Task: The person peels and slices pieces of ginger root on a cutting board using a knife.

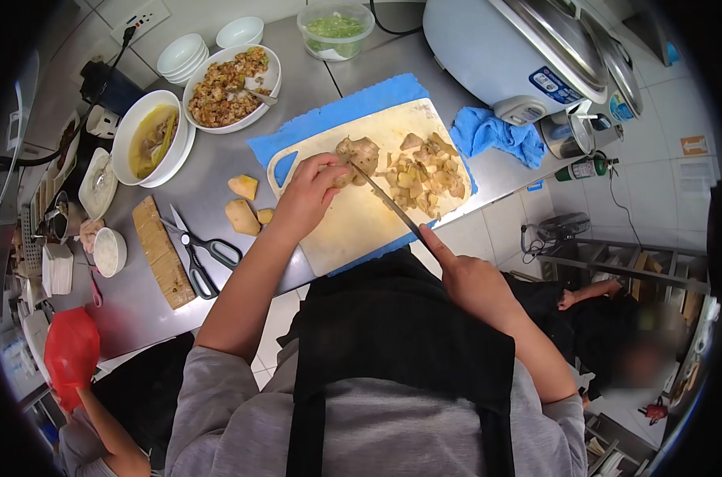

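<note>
On the white cutting board (345,234), my left hand (312,191) is closed on a knobbly, brown-skinned piece of ginger (359,151). My right hand (474,280) grips the handle of a long knife (394,207), its forefinger stretched along the top. The blade's tip end meets the ginger beside my left fingers. To the right on the board lies a heap of brown and yellow peelings (415,179). Several peeled yellow ginger pieces (242,216) lie on the steel counter left of the board.
Scissors (206,250) and a wooden block (161,250) lie at left. Bowls of chopped food (230,86) and soup (153,141) stand behind. A large rice cooker (504,56) and blue cloth (496,139) are at right. People stand on both sides, one with a red bag (71,346).
</note>
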Motion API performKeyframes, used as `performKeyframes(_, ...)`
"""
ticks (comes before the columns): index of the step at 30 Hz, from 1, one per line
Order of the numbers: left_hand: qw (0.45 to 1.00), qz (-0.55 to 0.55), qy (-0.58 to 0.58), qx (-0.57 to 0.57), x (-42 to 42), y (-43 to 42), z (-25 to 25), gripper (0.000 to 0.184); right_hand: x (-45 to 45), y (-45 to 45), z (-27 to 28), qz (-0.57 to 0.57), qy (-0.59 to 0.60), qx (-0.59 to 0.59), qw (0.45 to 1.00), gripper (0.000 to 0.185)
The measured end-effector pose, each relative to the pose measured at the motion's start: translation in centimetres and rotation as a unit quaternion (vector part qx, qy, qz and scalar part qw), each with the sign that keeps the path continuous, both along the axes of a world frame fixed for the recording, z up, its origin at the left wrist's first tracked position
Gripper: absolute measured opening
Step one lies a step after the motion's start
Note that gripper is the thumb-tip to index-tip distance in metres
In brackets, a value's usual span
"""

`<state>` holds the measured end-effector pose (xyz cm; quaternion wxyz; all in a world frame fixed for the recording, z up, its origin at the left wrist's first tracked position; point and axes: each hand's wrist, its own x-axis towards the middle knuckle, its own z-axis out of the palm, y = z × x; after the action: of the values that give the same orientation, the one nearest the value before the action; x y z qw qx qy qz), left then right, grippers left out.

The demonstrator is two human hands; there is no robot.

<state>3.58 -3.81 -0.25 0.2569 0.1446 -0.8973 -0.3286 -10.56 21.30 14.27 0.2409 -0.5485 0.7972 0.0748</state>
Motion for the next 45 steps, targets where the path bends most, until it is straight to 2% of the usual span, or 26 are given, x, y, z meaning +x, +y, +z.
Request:
performKeyframes(7,0.998,-0.025,0.002,0.058,-0.3,-0.9,-1.1,0.035,1.3,-3.2,2.2,-0.022,-0.003,0.051,0.998,0.077)
performKeyframes(12,0.995,-0.024,0.006,0.098,-0.4,-1.1,-1.4,0.032,1.2,-5.3,4.2,-0.052,-0.092,0.084,0.991,0.071)
performKeyframes(17,0.998,-0.032,0.016,0.058,-0.5,-1.6,-1.9,0.029,0.8,-8.0,5.6,-0.071,-0.133,0.127,0.98,0.072)
performKeyframes(19,0.998,-0.036,0.028,0.035,-0.6,-2.0,-2.3,0.028,0.8,-8.7,5.8,-0.054,-0.105,0.135,0.984,0.073)
performKeyframes(21,0.996,-0.036,0.049,0.073,-0.6,-2.2,-2.5,0.028,1.0,-9.8,6.4,-0.053,-0.104,0.146,0.982,0.076)
performKeyframes(24,0.996,-0.024,0.045,0.066,-0.5,-2.2,-2.2,0.028,1.5,-11.0,6.8,-0.031,-0.069,0.169,0.983,0.086)
performKeyframes(31,0.997,-0.021,0.048,0.058,-0.4,-2.6,-2.0,0.03,2.4,-13.9,6.9,0.034,-0.033,0.225,0.973,0.093)
performKeyframes(33,0.998,-0.022,0.012,0.055,-0.3,-2.5,-1.6,0.026,2.7,-14.6,6.8,-0.017,-0.054,0.246,0.968,0.096)
performKeyframes(36,0.997,-0.025,0.023,0.066,-0.3,-2.5,-1.9,0.027,3.4,-15.5,6.7,-0.015,-0.042,0.269,0.962,0.095)
performKeyframes(40,0.995,-0.03,0.034,0.087,-0.3,-2.5,-2.2,0.026,3.4,-15.3,6.2,-0.02,-0.047,0.259,0.965,0.095)
performKeyframes(43,0.997,-0.029,0.041,0.051,-0.4,-2.5,-2.4,0.026,3.2,-14.6,6.4,-0.058,-0.072,0.24,0.966,0.095)
performKeyframes(45,0.997,-0.034,0.032,0.065,-0.5,-2.4,-2.2,0.027,2.8,-14.6,6.7,-0.099,-0.105,0.265,0.953,0.084)
